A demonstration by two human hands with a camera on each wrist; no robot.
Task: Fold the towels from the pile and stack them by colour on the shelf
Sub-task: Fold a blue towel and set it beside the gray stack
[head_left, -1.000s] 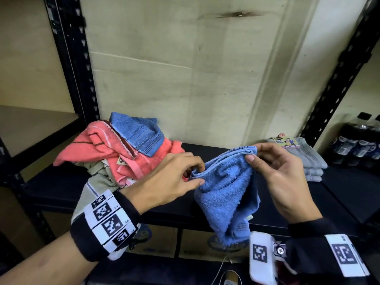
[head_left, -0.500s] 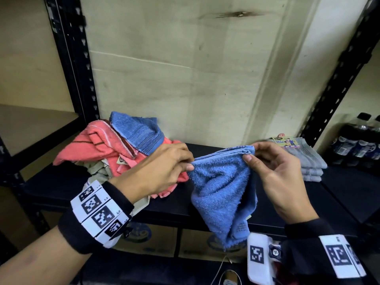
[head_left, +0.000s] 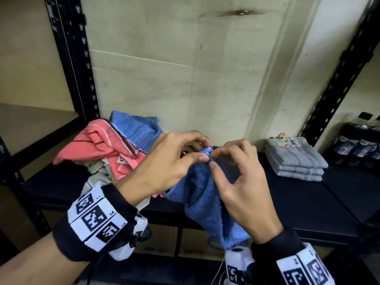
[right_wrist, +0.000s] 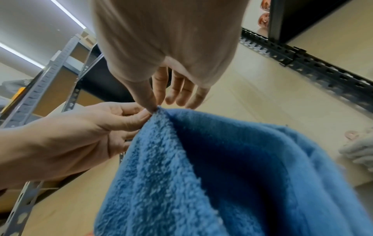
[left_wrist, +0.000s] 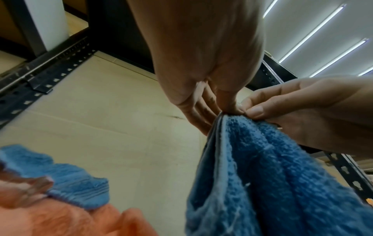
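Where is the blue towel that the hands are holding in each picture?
Head view: the blue towel hangs at lower centre, its top pinched by the left hand and the right hand.
Left wrist view: it fills the lower right.
Right wrist view: it fills the lower centre and right.
Shared landmark: the spot where both hands' fingertips meet on the towel's top edge.

"Face Towel" on paper label (head_left: 285, 140) atop folded grey towels (head_left: 296, 161), brand logo unreadable
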